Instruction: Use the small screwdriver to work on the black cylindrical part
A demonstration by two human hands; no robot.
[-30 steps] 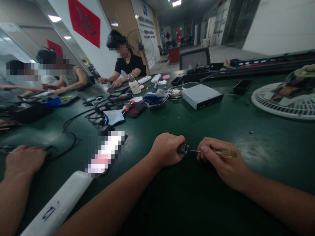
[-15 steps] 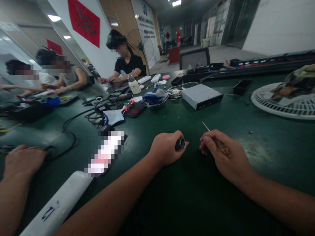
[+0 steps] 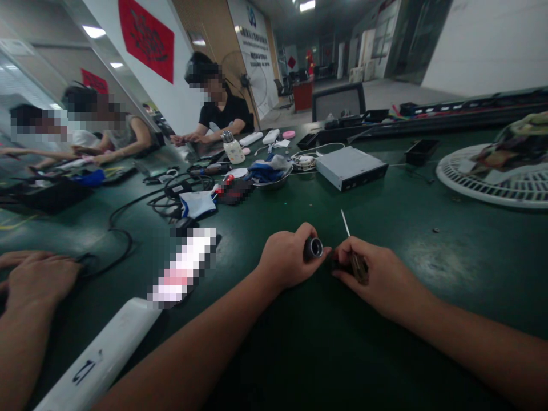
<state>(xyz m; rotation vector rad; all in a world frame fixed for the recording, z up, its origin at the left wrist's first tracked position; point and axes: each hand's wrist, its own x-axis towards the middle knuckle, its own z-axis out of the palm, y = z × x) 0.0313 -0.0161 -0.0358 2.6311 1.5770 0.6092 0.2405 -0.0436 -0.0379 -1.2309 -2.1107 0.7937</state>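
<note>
My left hand [image 3: 285,258] is wrapped around a dark hollow cylinder [image 3: 315,248]; its round open end with a metallic ring faces me, and the rest is hidden in my palm. Close by on the right, my right hand [image 3: 377,274] holds a screwdriver [image 3: 359,267] with a brownish translucent handle against the palm, its thin metal shaft pointing up and away. The thumb and fingertips of that hand also pinch a small dark piece [image 3: 337,261], mostly hidden, near the cylinder's open end. Whether the piece touches the cylinder I cannot tell.
A grey disc drive [image 3: 351,165] lies ahead on the green table. Left are a lit phone [image 3: 184,268], a white elongated case [image 3: 103,348], cables, and a co-worker's hand [image 3: 43,279]. A white fan grille [image 3: 471,194] stands right; a tiny dark part [image 3: 435,230] lies nearby.
My right hand has moved left toward the cylinder, and the screwdriver shaft has swung left with it. My left hand has barely moved. Another hand appears beside the co-worker's at far left.
</note>
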